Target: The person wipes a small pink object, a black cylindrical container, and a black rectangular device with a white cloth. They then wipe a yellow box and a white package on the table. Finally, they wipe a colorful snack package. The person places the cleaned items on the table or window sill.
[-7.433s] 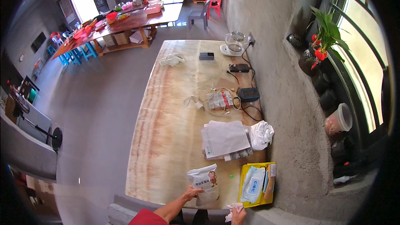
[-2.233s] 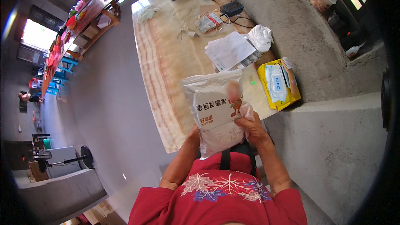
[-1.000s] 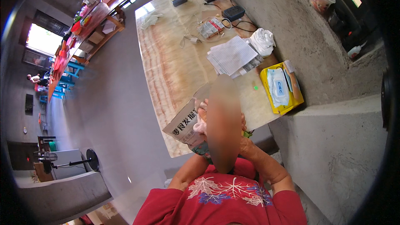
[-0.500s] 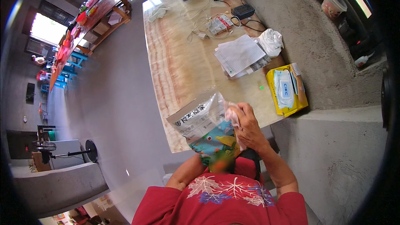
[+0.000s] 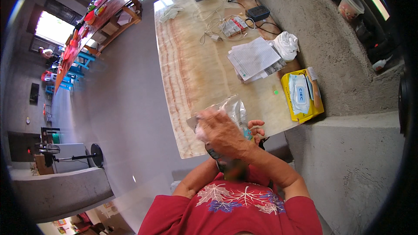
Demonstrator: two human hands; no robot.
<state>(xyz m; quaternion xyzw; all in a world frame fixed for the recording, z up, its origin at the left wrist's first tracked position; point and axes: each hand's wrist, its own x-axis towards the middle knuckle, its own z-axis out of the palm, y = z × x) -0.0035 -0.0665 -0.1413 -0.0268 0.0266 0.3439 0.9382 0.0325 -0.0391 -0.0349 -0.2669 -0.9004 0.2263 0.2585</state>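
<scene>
A plastic bag [image 5: 236, 109], see-through at the top and colourfully printed lower down, is held in front of my chest at the near end of the table. My left hand [image 5: 256, 129] supports it from behind; several fingers stick out past its right edge and the palm is hidden. My right hand [image 5: 220, 134] reaches across the bag's front to its left side, slightly blurred. A crumpled pale wipe [image 5: 200, 135] is closed in its fingers, pressed to the bag. Most of the bag's print is covered by this hand and forearm.
On the marble-patterned table [image 5: 187, 74] lie papers [image 5: 254, 59], a white cloth bundle [image 5: 286, 45], tangled cables [image 5: 213, 28] and a black box [image 5: 257, 13]. A yellow box [image 5: 310, 115] at the right edge carries a wipes pack [image 5: 299, 93] and a brush [image 5: 314, 89]. A concrete wall borders the right side.
My right hand has swept left across the bag with the wipe, from its right edge to its left side. My left fingers now show at the bag's right edge.
</scene>
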